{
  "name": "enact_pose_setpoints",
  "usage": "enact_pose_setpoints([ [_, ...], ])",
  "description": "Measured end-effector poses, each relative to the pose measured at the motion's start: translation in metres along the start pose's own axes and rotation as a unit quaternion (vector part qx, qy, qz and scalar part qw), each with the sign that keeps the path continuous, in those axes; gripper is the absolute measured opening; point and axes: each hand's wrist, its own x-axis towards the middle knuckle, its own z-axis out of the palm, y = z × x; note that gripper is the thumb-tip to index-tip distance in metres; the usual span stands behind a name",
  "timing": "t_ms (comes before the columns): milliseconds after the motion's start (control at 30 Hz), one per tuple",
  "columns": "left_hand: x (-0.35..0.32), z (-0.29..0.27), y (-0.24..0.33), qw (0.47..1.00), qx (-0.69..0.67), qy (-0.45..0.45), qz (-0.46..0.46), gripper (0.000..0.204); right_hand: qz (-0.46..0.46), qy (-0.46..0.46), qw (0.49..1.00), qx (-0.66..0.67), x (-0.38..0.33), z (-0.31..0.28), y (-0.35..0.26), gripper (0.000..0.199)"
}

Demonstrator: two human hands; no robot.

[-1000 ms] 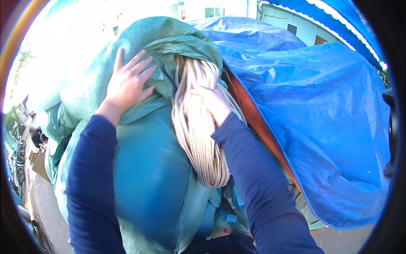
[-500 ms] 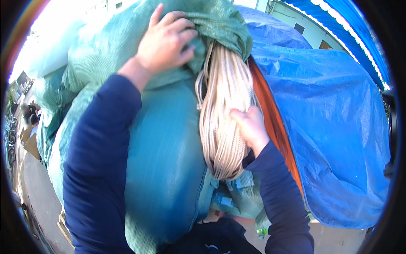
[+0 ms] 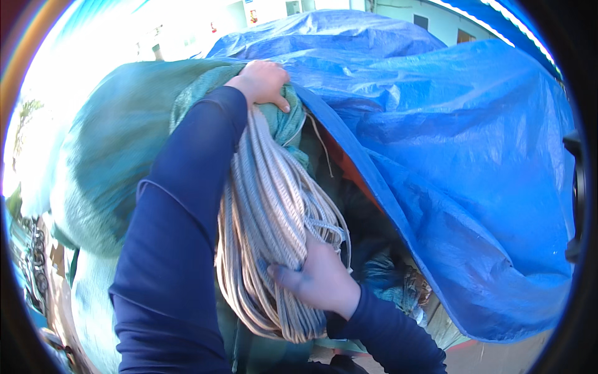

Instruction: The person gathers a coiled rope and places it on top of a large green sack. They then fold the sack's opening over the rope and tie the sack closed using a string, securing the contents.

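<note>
A thick coil of pale rope (image 3: 265, 199) hangs out of the mouth of a green woven sack (image 3: 118, 162), its upper end hidden under the sack's fabric. My left hand (image 3: 265, 84) clasps the gathered fabric at the top, just above the rope, with its thumb pointing down. Lower down, my right hand (image 3: 321, 280) grips the right side of the coil, its thumb lying across the front strands. The fingers behind the rope are hidden. One loose strand dangles right of the sack's mouth.
A big blue tarpaulin (image 3: 461, 156) covers a pile on the right, its edge slanting down beside the rope. Under that edge show an orange-brown strip (image 3: 355, 174) and a dark gap. A pale building (image 3: 398, 15) stands behind.
More of the rope coil shows below the sack's mouth, and it sits lower and farther left in view. My left hand went from spread on the sack to clasping its fabric. The view has shifted.
</note>
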Motion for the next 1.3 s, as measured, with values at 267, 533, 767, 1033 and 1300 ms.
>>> enact_pose_setpoints([
  [267, 0.083, 0.040, -0.028, 0.997, -0.034, -0.008, 0.069, 0.066, -0.015, -0.073, 0.996, -0.043, 0.025, -0.019, 0.042, 0.066],
  [533, 0.084, 0.023, -0.030, 0.991, -0.122, -0.049, -0.007, 0.065, -0.022, 0.002, 0.989, -0.146, 0.068, -0.046, 0.122, 0.076],
  [767, -0.042, -0.030, -0.076, 0.996, 0.005, -0.061, -0.062, 0.058, -0.117, -0.026, 0.993, 0.007, 0.145, -0.134, 0.044, 0.069],
  [1033, -0.060, 0.003, -0.086, 0.964, 0.177, 0.154, -0.128, 0.016, 0.031, 0.080, 0.971, -0.225, 0.382, -0.034, -0.017, 0.105],
  [1300, -0.050, -0.034, -0.017, 0.910, 0.086, 0.403, 0.053, 0.018, -0.240, 0.155, 0.889, -0.357, 0.436, -0.050, 0.035, 0.041],
])
